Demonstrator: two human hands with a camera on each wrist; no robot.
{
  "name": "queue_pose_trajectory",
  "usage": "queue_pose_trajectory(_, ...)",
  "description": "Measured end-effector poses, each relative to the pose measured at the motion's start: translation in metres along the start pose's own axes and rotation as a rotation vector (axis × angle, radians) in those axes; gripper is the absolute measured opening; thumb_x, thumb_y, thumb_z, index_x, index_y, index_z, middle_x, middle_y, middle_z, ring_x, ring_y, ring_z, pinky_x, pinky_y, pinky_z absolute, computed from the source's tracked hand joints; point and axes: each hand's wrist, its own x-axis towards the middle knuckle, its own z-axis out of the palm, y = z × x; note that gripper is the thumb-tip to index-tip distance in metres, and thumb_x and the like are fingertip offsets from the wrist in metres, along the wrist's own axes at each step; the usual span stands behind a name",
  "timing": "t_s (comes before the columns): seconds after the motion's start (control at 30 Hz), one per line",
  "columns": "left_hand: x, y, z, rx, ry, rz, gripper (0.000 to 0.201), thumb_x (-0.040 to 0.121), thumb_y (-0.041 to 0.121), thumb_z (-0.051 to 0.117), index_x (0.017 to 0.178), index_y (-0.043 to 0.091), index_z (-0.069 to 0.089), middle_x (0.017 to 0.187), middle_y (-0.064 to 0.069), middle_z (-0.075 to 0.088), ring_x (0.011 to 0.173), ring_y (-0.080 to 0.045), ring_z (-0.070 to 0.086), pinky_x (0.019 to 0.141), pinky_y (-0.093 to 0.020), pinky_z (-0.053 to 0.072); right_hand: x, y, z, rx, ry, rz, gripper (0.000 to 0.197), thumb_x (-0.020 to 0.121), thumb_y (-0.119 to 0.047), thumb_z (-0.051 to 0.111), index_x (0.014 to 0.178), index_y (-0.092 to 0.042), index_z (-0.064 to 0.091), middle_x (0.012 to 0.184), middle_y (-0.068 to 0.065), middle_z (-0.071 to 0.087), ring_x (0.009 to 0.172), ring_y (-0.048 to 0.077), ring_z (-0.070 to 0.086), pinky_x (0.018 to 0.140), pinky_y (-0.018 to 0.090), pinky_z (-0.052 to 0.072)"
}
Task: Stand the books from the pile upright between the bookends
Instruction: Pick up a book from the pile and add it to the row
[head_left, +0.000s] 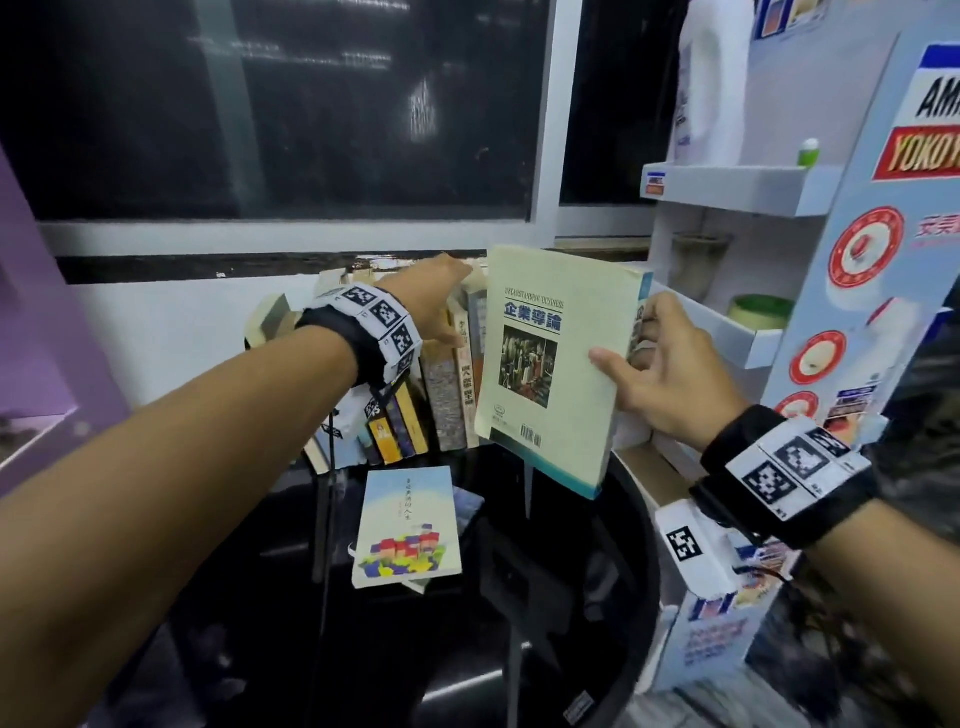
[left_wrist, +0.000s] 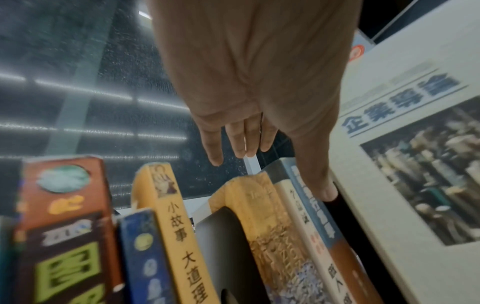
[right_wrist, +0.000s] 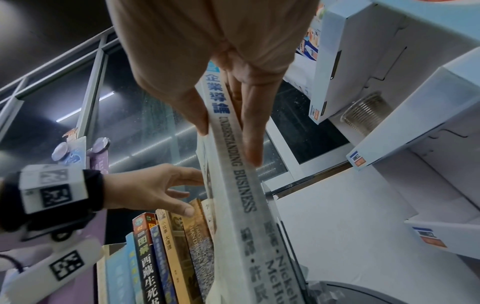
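Observation:
My right hand (head_left: 631, 343) grips a large cream book (head_left: 550, 364) with a blue title, thumb on the cover and fingers round the spine (right_wrist: 233, 164). The book hangs slightly tilted above the table, just right of a row of upright books (head_left: 447, 395). My left hand (head_left: 447, 296) reaches over that row with straight fingers, and its thumb (left_wrist: 327, 189) rests on top of the rightmost book. A dark bookend plate (left_wrist: 223, 236) stands within the row. A pale book with coloured blocks (head_left: 408, 525) lies flat in front, over another one.
The books stand on a round black table (head_left: 571, 597) against a white wall under a dark window (head_left: 260, 104). A white cardboard display shelf (head_left: 727, 187) stands close on the right, with a tape roll (head_left: 758, 312) on it. The wall at left is purple.

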Motion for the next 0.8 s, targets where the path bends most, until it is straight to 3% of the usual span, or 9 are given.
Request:
queue_pose_trajectory(0.2,0.029,0.001,0.019,-0.021,-0.014,0.018,0.08,0.062,0.044,0.091,0.125,0.014,0.052,0.131,-0.008,0.055,0.121,-0.03,0.054,0.103,-0.046,0.045,0.0,0.005,-0.003,-0.001,0.009,0.007,0.039,0.089,-0.022,0.073,0.114,-0.021,0.042,0.105,-0.02,0.06,0.102,0.013,0.066,0.086,0.036,0.058)
queue_pose_trajectory(0.37,0.039,-0.002,0.031,0.006,-0.017,0.023,0.111,0.067,0.04,0.089,0.153,0.01,0.025,0.159,-0.011,0.029,0.145,-0.031,0.031,0.114,-0.052,0.035,0.003,0.011,-0.002,-0.046,0.035,0.005,0.04,0.089,-0.024,0.073,0.116,-0.017,0.043,0.113,-0.009,0.064,0.099,0.013,0.067,0.085,0.04,0.059)
queue_pose_trajectory(0.53,0.041,-0.003,0.036,-0.011,-0.023,0.007,0.104,0.068,0.041,0.088,0.148,0.009,0.03,0.152,-0.011,0.039,0.138,-0.03,0.039,0.11,-0.052,0.039,0.004,0.014,0.001,-0.074,0.051,0.015,0.042,0.089,-0.026,0.072,0.118,-0.013,0.044,0.111,-0.012,0.06,0.098,0.012,0.065,0.082,0.036,0.059)
queue_pose_trajectory(0.67,0.042,-0.005,0.04,-0.047,-0.017,0.009,0.103,0.07,0.039,0.088,0.149,0.009,0.029,0.15,-0.011,0.041,0.139,-0.03,0.038,0.113,-0.049,0.036,0.006,0.016,0.003,-0.071,0.065,0.003,0.043,0.09,-0.024,0.071,0.12,-0.01,0.044,0.112,-0.013,0.059,0.096,0.006,0.062,0.076,0.02,0.055)
queue_pose_trajectory(0.8,0.042,-0.005,0.04,-0.065,-0.009,0.006,0.102,0.071,0.037,0.087,0.149,0.007,0.029,0.151,-0.012,0.04,0.139,-0.03,0.037,0.114,-0.043,0.033,0.01,0.015,0.005,-0.083,0.079,0.0,0.043,0.091,-0.024,0.071,0.12,-0.008,0.043,0.113,-0.013,0.059,0.097,0.005,0.06,0.073,0.013,0.051)
